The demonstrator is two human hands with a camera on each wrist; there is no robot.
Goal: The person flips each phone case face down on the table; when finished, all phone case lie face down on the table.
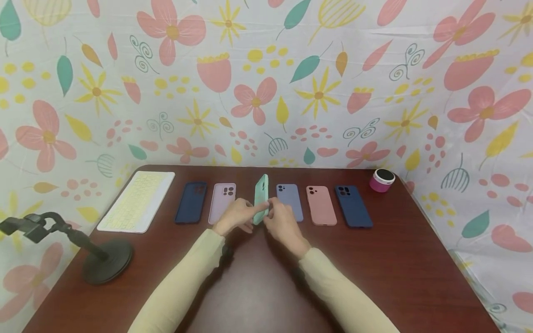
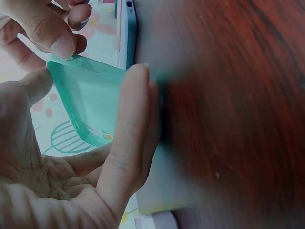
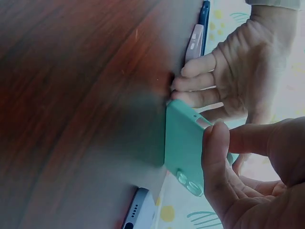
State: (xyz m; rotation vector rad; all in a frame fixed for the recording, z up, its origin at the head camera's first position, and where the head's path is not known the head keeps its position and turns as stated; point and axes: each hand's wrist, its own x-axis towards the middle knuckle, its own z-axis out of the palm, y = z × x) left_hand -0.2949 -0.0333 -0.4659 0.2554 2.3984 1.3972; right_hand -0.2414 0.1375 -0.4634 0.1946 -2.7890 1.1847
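A mint green phone case (image 1: 261, 190) stands up on edge at the middle of the table, between both hands. My left hand (image 1: 235, 216) holds it from the left with the thumb at its near end, the other fingers spread beside it. From the right, my right hand (image 1: 286, 229) pinches its near end between thumb and fingers. In the left wrist view the hollow inside of the phone case (image 2: 90, 100) faces the camera, partly hidden by left fingers (image 2: 133, 124). The right wrist view shows its back (image 3: 183, 136) with camera rings at the far end.
Left of the hands lie a lilac phone case (image 1: 221, 196) and a dark blue one (image 1: 190, 203). To the right are blue-grey (image 1: 289, 199), pink (image 1: 321, 206) and navy (image 1: 354, 208) cases. A white keyboard (image 1: 135, 201), black stand (image 1: 107, 261) and pink speaker (image 1: 381, 181) flank them.
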